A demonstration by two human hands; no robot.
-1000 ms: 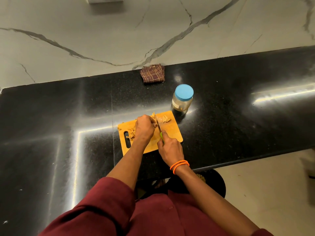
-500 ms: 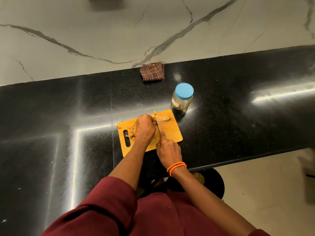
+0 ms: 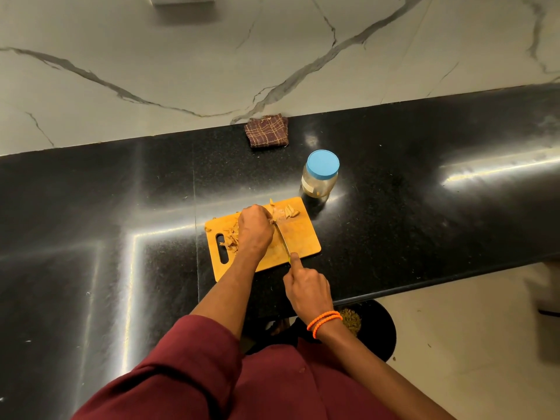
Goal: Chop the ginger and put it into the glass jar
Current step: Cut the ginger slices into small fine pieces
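Left hand (image 3: 255, 230) curled over pale ginger pieces (image 3: 283, 213) and right hand (image 3: 306, 287) gripping a slim steel knife (image 3: 282, 239), a person chops on a yellow wooden cutting board (image 3: 298, 237); shreds lie piled, while the blue-lidded glass jar (image 3: 320, 174) just beyond remains capped, filling apparently not begun.

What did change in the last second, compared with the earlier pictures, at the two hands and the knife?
The right hand, gripping the green-handled knife, drew back toward the person, off the orange wooden cutting board; the blade tip stays at the chopped ginger. The left hand still presses down on the ginger. The blue-lidded glass jar and the brown checked cloth have not moved.
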